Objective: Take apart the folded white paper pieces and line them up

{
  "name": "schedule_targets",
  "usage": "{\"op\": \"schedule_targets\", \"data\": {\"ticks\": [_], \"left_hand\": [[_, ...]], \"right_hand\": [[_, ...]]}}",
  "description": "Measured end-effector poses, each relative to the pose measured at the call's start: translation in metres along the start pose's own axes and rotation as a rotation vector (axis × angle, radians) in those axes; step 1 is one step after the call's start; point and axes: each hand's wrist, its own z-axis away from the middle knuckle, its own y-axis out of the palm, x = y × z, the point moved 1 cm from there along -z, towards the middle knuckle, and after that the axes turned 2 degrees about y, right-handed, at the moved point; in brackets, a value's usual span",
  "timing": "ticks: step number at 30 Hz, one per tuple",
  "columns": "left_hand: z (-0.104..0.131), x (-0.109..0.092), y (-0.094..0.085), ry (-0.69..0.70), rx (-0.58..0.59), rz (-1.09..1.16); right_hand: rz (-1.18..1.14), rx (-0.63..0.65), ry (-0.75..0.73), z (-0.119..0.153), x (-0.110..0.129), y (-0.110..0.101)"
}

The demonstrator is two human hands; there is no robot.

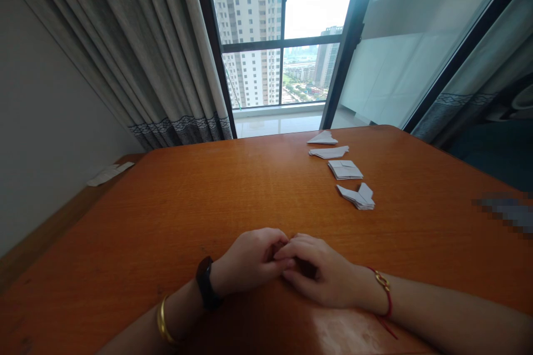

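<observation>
My left hand and my right hand rest together on the brown wooden table near its front edge. Their curled fingertips touch and overlap, and no object shows between them. Beyond the right hand, folded white paper pieces stand in a row running toward the window. Nearest is a forked paper piece, then a flat square paper packet. Farther back lie a long narrow paper piece and a pointed, plane-like paper piece. All of them are apart from my hands.
A white paper sheet lies at the far left by the wall. A blurred-out grey patch covers something at the right edge. Behind the table are a grey curtain and a dark-framed window.
</observation>
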Motion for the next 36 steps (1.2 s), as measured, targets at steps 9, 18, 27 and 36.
{"op": "schedule_targets", "data": {"ticks": [9,18,27,36], "left_hand": [[0.001,-0.002,0.0002,0.007,-0.003,-0.007],[-0.0001,-0.0027,-0.0004,0.001,0.002,-0.011],[0.0005,-0.0026,0.0001,0.008,-0.01,-0.009],[0.0003,-0.0027,-0.0002,0.014,-0.011,-0.009]], "right_hand": [[-0.014,-0.006,-0.015,0.003,-0.0035,0.0021],[-0.015,-0.009,-0.017,0.0024,-0.0031,0.0021],[-0.011,-0.006,-0.014,0.0028,-0.0026,0.002],[-0.016,-0.009,-0.017,0.002,-0.0023,0.0011]]}}
